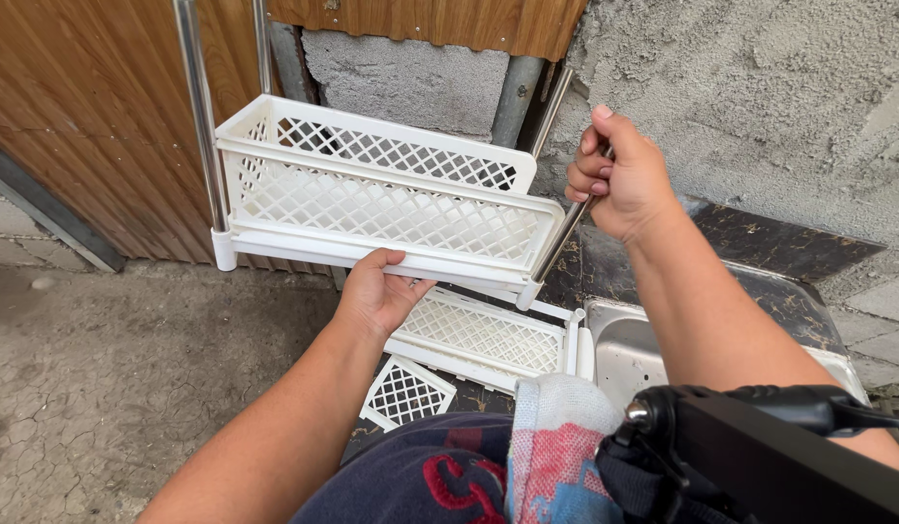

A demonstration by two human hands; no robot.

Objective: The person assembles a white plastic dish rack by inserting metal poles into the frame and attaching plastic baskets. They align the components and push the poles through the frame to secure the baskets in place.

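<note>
A white plastic lattice basket shelf [372, 194] hangs between shiny metal poles. My left hand [376, 291] grips the front lower edge of this shelf from below. My right hand [619, 180] is closed around the right front metal pole [556, 243], which slants down into the shelf's corner socket. Another metal pole [202, 116] stands at the shelf's left corner. Below lie a second white lattice tray [478, 335] and a smaller white lattice panel [406, 393].
A rough concrete wall [760, 87] rises behind, brown corrugated sheeting [90, 126] at the left. A steel sink [629, 354] sits in a dark counter at the right. A folded cloth [556, 437] rests on my lap, beside a black device [760, 446]. Cracked ground spreads at the left.
</note>
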